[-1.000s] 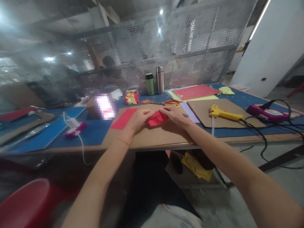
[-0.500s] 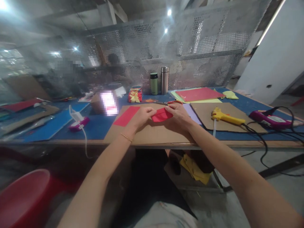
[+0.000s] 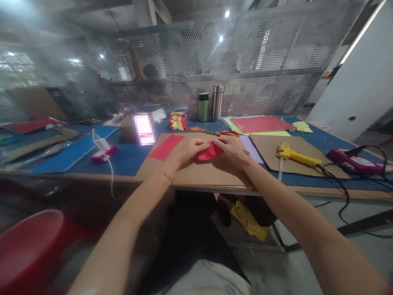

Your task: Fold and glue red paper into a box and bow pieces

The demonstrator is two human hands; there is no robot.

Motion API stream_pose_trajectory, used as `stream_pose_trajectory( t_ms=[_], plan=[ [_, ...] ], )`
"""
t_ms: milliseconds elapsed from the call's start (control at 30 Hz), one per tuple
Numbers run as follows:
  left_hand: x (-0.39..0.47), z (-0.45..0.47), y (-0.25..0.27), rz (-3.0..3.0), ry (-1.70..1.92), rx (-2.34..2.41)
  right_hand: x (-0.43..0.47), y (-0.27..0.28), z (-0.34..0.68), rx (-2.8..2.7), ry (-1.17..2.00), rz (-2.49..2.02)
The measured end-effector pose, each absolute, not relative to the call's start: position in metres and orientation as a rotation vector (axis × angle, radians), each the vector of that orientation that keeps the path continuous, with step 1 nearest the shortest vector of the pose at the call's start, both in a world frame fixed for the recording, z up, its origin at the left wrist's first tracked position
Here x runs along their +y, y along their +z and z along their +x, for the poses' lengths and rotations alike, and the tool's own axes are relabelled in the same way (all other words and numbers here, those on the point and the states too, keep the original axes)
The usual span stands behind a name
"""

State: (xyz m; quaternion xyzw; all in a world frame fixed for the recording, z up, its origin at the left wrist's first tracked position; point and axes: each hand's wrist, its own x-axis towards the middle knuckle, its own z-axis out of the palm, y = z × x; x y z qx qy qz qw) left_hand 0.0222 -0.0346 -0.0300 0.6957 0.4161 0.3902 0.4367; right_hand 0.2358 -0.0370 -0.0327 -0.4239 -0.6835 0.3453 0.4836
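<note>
A small folded red paper (image 3: 210, 152) sits at the centre of the frame, pinched between both hands just above a brown cardboard sheet (image 3: 196, 174) on the blue surface (image 3: 129, 162). The left hand (image 3: 187, 150) grips its left edge, the right hand (image 3: 232, 150) its right. A flat red sheet (image 3: 166, 147) lies just left; a yellow glue gun (image 3: 293, 154) lies right.

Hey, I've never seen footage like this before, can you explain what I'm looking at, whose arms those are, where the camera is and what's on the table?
The camera sits on a person's head, looking down, so both arms are their own. The left hand and right hand pinch a folded red paper over a cardboard sheet. Beside it lie a flat red paper strip, scissors, a yellow glue gun, and two flasks at the back of the table.
</note>
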Motion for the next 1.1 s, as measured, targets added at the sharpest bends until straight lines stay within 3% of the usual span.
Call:
stream_pose_trajectory(
  t_ms=[467,1100],
  plan=[
    [-0.045,0.028,-0.025,1.708,0.961,0.968,-0.051,-0.034,0.226,-1.514,1.193,-0.927],
    [-0.066,0.029,-0.008,1.751,0.928,0.956,-0.044,-0.032,0.236,-1.690,0.905,-1.053]
  ],
)
